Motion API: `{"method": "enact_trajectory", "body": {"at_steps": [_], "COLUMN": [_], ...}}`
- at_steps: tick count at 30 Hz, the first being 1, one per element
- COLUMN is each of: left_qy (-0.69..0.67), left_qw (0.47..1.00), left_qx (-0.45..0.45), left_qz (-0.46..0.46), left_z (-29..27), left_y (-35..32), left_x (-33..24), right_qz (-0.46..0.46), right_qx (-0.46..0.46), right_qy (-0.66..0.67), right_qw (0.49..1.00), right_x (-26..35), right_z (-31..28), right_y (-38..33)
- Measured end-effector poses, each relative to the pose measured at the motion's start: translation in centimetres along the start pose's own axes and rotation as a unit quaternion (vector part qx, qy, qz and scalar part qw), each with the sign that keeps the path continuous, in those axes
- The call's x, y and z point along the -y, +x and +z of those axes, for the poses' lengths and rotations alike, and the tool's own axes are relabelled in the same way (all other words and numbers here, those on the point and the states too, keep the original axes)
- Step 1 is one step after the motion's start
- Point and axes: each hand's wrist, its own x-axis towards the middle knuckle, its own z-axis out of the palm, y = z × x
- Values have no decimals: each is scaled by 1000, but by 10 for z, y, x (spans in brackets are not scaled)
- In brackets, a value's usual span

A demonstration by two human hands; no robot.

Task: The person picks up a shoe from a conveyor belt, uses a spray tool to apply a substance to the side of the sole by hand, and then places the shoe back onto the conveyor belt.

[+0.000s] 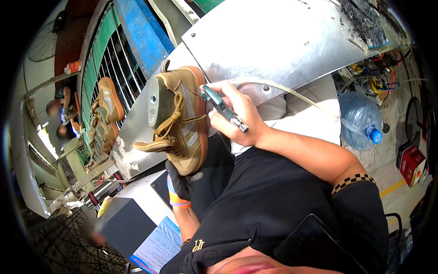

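A tan lace-up shoe (186, 137) with pale side stripes and a gum-coloured sole stands in front of me, its heel loop pointing away. A dull green shoe last (159, 102) fills its opening; the laces and tongue hang out to the left. My left hand (179, 185), in a dark glove with an orange, white and blue cuff, grips the toe end from below, fingers partly hidden by the shoe. Bare, my right hand (237, 112) is closed around a dark green hand tool (218, 102) with a metal end, its thin tip close beside the sole edge.
Similar shoes (108, 102) stand at the left by a metal-barred rack (116, 55). Ahead lies a sheet-metal surface (255, 41), with a pale hose (296, 93) across its near edge. A large plastic water bottle (360, 118) is at right. Other people appear far left.
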Motion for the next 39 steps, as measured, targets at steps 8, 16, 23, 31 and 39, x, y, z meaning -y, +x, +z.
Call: {"method": "enact_trajectory", "body": {"at_steps": [8, 16, 23, 31, 39], "left_qy": [-153, -239, -290, -323, -334], "left_qw": [983, 958, 930, 906, 897], "left_qx": [95, 152, 218, 251, 264], "left_qz": [-34, -37, -64, -108, -115], "left_z": [36, 60, 77, 91, 95], "left_y": [-9, -12, -9, -9, -7], "left_x": [6, 3, 5, 5, 8], "right_qz": [14, 65, 95, 101, 112], "right_qx": [58, 108, 100, 138, 132], "right_qy": [24, 12, 75, 92, 83], "right_qw": [998, 992, 988, 981, 982], "right_x": [0, 10, 27, 41, 27], "right_z": [-7, -21, -47, -59, -39], "right_y": [-14, -27, -32, -18, 1]}}
